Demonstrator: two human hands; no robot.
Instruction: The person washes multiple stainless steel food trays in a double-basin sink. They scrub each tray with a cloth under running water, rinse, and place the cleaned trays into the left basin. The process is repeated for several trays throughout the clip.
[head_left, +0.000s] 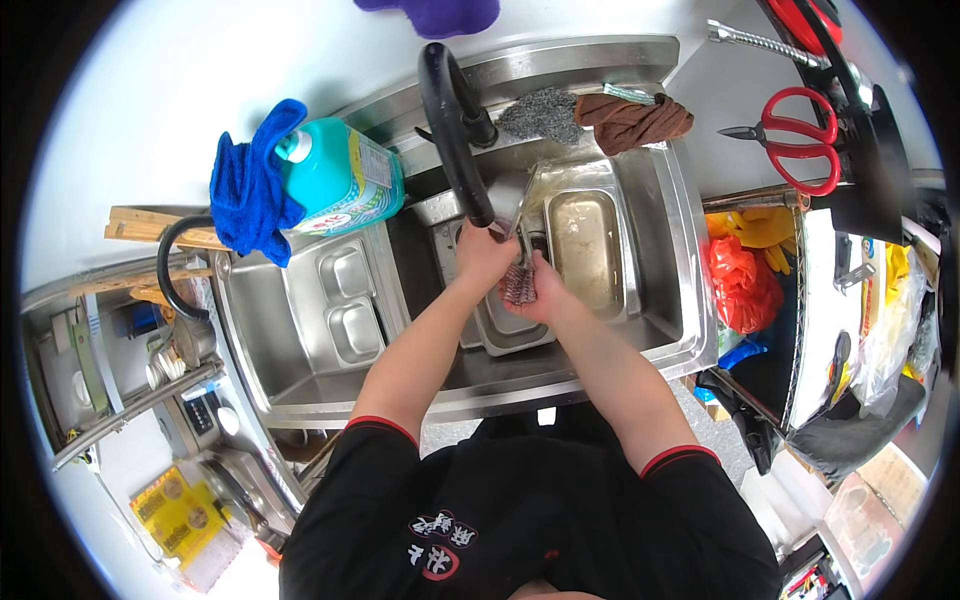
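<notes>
My left hand (484, 256) is over the right sink basin, just under the spout of the black faucet (450, 135). Its fingers are curled beside a thin metal edge (529, 191) that slants up from the basin; whether they grip it is hidden. My right hand (546, 289) is close beside it, holding a dark, striped, wet-looking cloth (519, 285) that seems to be mesh. Beneath both hands is a rectangular steel pan (517, 341). To the right, another steel pan (628, 247) contains cloudy water.
Two small steel pans (352, 330) occupy the left basin. A teal detergent jug (334, 172) with a blue cloth (255, 187) stands at the back left. A grey scouring cloth (544, 116) and a brown cloth (637, 124) lie on the rear ledge. Red-handled scissors (799, 141) hang right.
</notes>
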